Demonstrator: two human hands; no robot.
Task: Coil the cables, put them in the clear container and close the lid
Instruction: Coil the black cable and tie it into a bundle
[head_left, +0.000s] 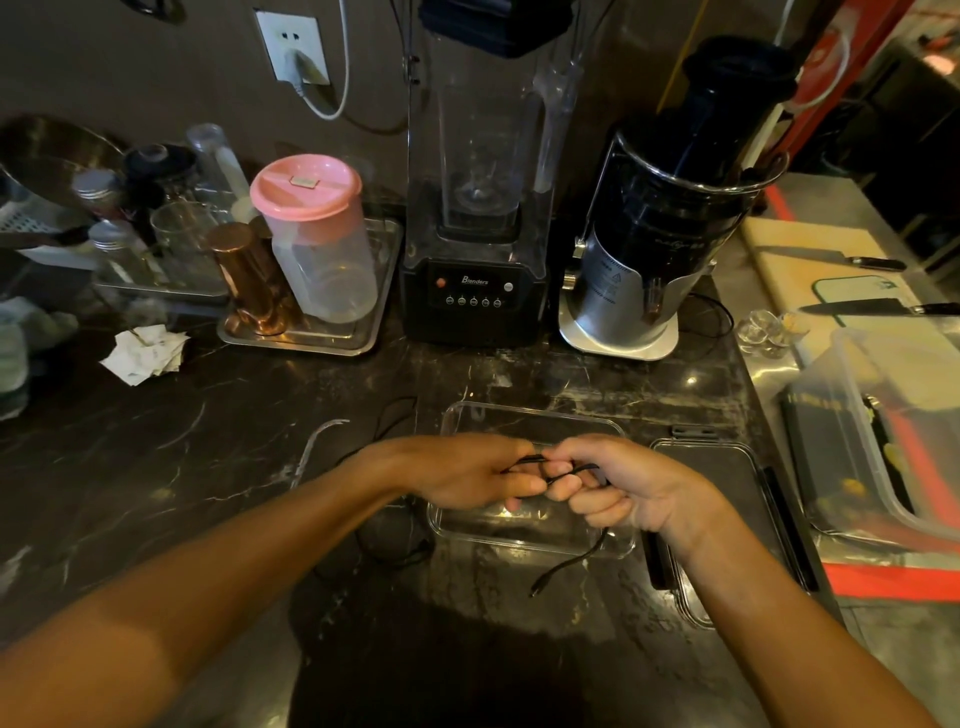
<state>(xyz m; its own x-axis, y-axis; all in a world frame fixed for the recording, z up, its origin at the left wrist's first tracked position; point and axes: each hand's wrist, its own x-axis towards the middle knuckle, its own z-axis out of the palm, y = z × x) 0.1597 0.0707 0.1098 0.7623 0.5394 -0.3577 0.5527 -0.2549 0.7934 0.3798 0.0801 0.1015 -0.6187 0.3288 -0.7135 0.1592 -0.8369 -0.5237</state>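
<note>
you are in the coiling step: your left hand and right hand meet over the clear container, each grip clamped on the same black cable, which loops between your fingertips. its free end hangs from your right hand toward 6 o'clock, crosses the container's near wall and ends in a plug over the bench. i judge the coil barely begun, since most of the visible length is loose.

next, the move calls for feeding that tail up in even turns and pinching each loop so none springs open, then lowering the bundle into the container straight below. the lid lies flat at 3 o'clock, just beside the container, not yet needed.

more dark cable lies at 9 o'clock of the container, but against the dark stone you cannot count the strands or tell where they end. your hands hide how many loops are held.
</note>
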